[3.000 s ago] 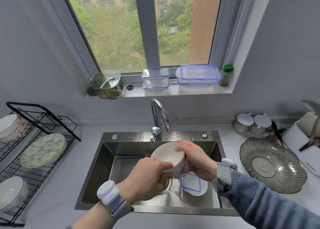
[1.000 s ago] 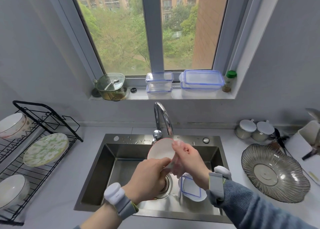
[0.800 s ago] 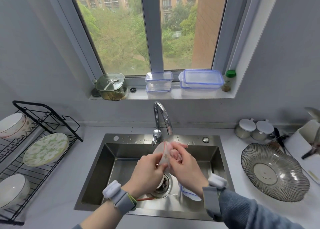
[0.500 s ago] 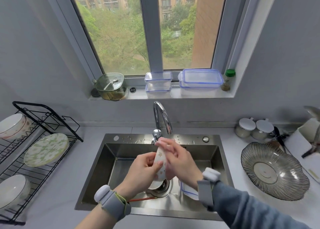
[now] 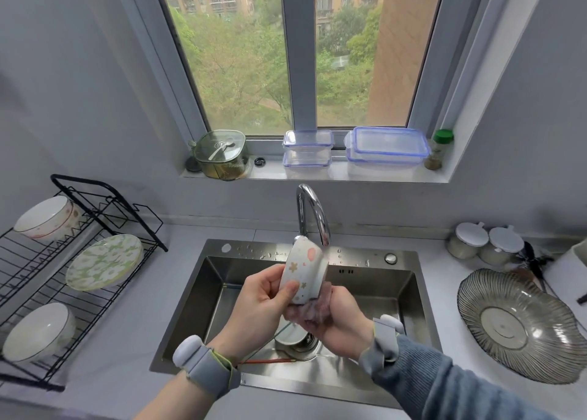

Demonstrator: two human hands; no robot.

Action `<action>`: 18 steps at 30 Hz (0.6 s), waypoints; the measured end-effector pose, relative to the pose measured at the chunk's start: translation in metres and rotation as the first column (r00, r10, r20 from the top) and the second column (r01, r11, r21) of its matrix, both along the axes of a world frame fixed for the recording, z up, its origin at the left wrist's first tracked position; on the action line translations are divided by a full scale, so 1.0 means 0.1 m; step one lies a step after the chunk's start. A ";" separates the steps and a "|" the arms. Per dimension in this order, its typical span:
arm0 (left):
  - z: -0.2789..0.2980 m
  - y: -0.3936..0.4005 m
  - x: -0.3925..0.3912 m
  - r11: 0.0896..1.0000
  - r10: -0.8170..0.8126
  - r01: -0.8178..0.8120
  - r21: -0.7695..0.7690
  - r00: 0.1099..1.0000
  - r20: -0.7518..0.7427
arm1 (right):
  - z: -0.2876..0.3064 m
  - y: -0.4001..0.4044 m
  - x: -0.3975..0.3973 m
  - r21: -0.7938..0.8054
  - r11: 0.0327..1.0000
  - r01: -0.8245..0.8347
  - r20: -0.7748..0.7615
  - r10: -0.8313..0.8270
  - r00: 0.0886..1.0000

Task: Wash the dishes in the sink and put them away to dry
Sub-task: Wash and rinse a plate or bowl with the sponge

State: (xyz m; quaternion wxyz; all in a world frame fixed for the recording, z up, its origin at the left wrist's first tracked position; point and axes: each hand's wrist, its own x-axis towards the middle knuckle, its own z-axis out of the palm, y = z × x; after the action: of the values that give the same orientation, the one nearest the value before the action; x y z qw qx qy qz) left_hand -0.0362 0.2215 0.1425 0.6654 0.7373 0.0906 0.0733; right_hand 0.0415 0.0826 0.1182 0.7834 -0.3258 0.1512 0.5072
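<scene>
Nearest the camera, the left hand gripped a small white bowl with flower and star marks, thumb lying on its outer wall, the bowl turned on its side above the sink. The right hand, in a grey-blue sleeve, was curled round a pinkish cloth pressed against the bowl's lower edge. Both wrists wore grey bands. Below the hands, a red chopstick lay on the steel basin floor beside the drain. The bowl's upper rim stood just beside the spout of the curved faucet.

To the left, on the counter, a black wire rack carried two white bowls and a green flowered plate standing on edge. To the right lay a ribbed glass dish, with two lidded jars behind it.

Farther back, the windowsill held a green glass container, stacked clear boxes with blue rims, a larger clear box and a green-capped bottle.
</scene>
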 end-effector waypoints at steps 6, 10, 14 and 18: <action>-0.20 0.06 -0.03 0.980 0.009 -0.005 0.201 1.000 -0.020 | -0.07 0.06 -0.17 -0.116 0.993 -0.033 0.042 0.038 0.998; -0.32 0.15 -0.03 0.896 0.026 -0.013 0.444 0.999 -0.023 | 0.05 0.02 -0.28 -0.299 0.953 -0.037 0.175 0.093 0.980; -0.34 0.21 -0.04 0.708 0.020 -0.008 0.706 1.000 -0.009 | 0.04 0.06 -0.36 -0.403 0.911 0.084 0.263 0.028 0.964; -0.37 0.23 -0.13 0.486 -0.027 0.095 0.869 0.995 -0.093 | 0.05 0.13 -0.31 -0.429 0.891 0.151 0.371 0.021 0.928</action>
State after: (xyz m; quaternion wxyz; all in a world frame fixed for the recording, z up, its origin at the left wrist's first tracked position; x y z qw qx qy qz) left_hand -0.0494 0.2450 0.1058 0.2000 0.9772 0.0373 0.0609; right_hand 0.0105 0.0954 0.1231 0.7177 -0.5813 0.1269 0.3618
